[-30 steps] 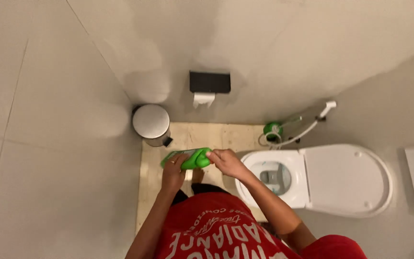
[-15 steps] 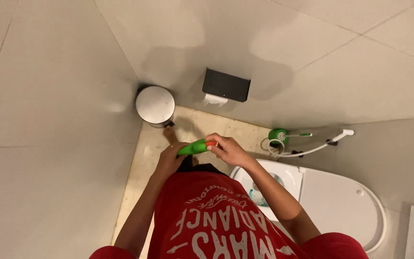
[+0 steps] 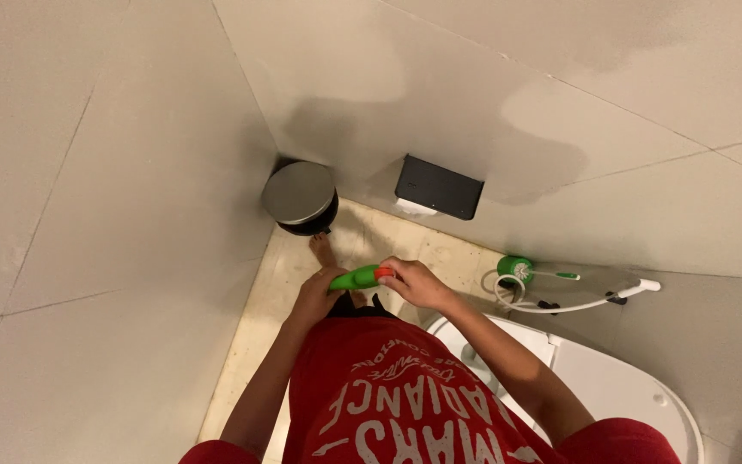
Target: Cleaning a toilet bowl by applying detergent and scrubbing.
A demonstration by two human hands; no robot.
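I hold a green bottle (image 3: 355,277) with an orange-red cap (image 3: 383,274) in front of my red shirt. My left hand (image 3: 317,298) grips the bottle's body from below. The fingers of my right hand (image 3: 411,282) are closed around the cap end. The bottle lies roughly level, above the beige floor between a bin and the toilet. The lower part of the bottle is hidden by my left hand.
A round steel-lidded bin (image 3: 300,198) stands in the corner. A black paper holder (image 3: 438,187) is on the wall. A green toilet brush (image 3: 519,269) and a white spray hose (image 3: 594,301) sit by the wall. The white toilet (image 3: 620,391) is at lower right.
The view has swung so the toilet sits lower right and more wall shows. The bottle stays in both hands, and my right hand has shifted onto the cap end.
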